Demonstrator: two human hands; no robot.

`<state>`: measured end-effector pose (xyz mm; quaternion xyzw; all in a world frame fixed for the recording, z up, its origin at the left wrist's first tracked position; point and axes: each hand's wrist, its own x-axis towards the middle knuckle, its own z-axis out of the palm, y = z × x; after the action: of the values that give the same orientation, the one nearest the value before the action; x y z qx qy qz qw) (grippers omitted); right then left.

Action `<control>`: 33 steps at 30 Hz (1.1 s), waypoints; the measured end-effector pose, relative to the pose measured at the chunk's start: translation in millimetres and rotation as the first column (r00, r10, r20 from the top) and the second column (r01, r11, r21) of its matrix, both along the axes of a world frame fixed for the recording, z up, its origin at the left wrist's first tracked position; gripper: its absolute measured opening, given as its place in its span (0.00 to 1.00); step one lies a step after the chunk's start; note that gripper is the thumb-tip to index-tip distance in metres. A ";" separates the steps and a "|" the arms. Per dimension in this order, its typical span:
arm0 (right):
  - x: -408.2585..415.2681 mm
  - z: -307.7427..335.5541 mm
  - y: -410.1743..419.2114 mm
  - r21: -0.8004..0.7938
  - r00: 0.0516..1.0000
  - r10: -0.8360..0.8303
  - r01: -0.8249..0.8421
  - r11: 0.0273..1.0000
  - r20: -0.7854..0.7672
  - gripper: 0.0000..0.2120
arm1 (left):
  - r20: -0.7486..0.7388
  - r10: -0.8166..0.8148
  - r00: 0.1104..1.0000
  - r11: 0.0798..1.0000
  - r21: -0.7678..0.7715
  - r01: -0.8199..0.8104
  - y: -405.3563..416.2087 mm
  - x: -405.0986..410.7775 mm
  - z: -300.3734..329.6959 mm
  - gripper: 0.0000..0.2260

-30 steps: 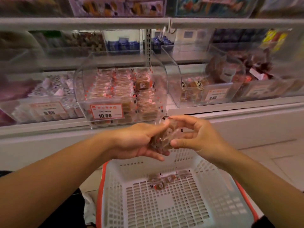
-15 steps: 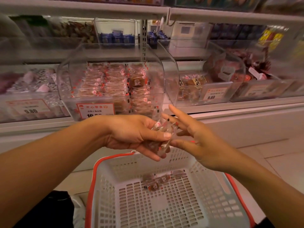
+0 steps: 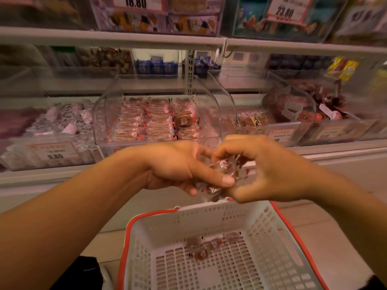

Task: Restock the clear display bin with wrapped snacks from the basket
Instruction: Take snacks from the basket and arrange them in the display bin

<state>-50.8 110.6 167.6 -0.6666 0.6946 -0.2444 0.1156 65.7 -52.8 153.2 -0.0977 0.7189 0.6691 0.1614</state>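
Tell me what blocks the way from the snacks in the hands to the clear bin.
Nothing visible does. Both the left hand and right hand hold the wrapped snacks just in front of the clear display bin, above the basket.

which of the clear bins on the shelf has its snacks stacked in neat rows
The domed clear display bin straight ahead, just above the left hand. Its wrapped snacks stand in tidy columns; the bins on either side hold loose jumbled heaps.
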 end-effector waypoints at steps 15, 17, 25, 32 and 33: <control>-64.9 21.3 -192.2 0.323 0.771 -0.027 0.297 0.899 -0.636 0.17 | -0.541 0.200 0.817 0.113 -0.816 -0.567 -100.0 2.9 -4.6 0.10; -68.0 19.6 -200.7 0.331 0.783 -0.018 0.283 0.900 -0.621 0.15 | -0.509 0.196 0.838 0.115 -0.837 -0.535 -102.4 2.2 -5.6 0.10; -70.3 16.2 -201.7 0.403 0.683 0.071 0.340 0.850 -0.727 0.08 | -0.437 0.179 0.882 0.142 -0.875 -0.462 -105.5 4.3 -7.0 0.10; -62.0 15.5 -205.7 0.490 0.692 0.139 0.341 0.803 -0.709 0.13 | -0.426 0.178 0.887 0.137 -0.882 -0.451 -104.9 4.6 -8.3 0.11; -61.7 10.1 -206.7 0.485 0.660 0.150 0.360 0.797 -0.736 0.18 | -0.426 0.179 0.887 0.140 -0.881 -0.451 -104.8 4.5 -8.4 0.11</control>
<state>-112.5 -96.0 177.7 -0.5911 0.7590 0.2728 0.0091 70.2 -157.6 144.8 -0.2514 0.9495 0.0981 -0.1600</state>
